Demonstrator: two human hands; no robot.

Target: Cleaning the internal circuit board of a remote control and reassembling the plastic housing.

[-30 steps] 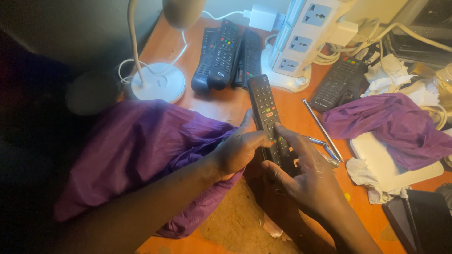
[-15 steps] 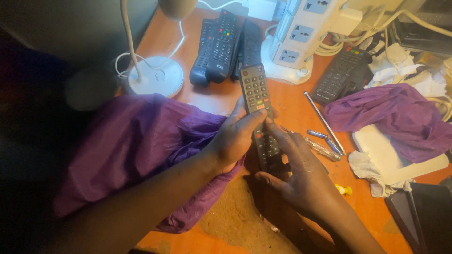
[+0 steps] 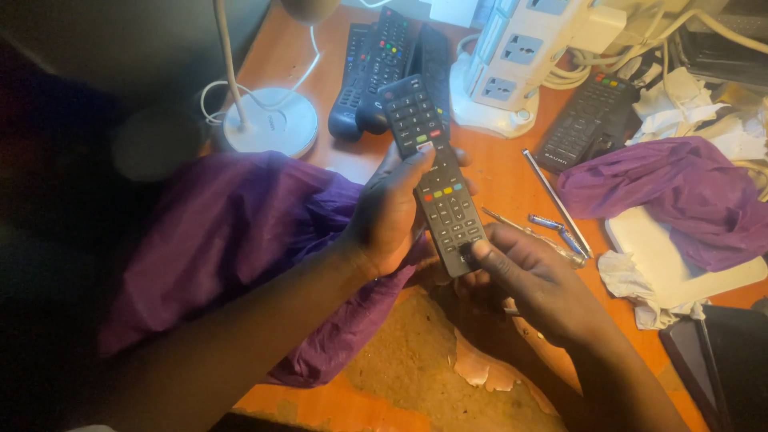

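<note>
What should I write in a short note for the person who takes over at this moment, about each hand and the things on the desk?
Left hand: grip closed around the middle of the black remote, thumb on its button face.
Right hand: supports the remote's lower end, thumb on the bottom edge.
The remote is held above the orange desk, buttons up, casing closed.
On the desk: three more remotes by the white lamp base, another remote, a metal rod, small batteries, purple cloth.
Whether the battery cover is on cannot be seen.

The black remote control [image 3: 432, 172] is long, with coloured buttons facing up; its top points to 11 o'clock.
</note>
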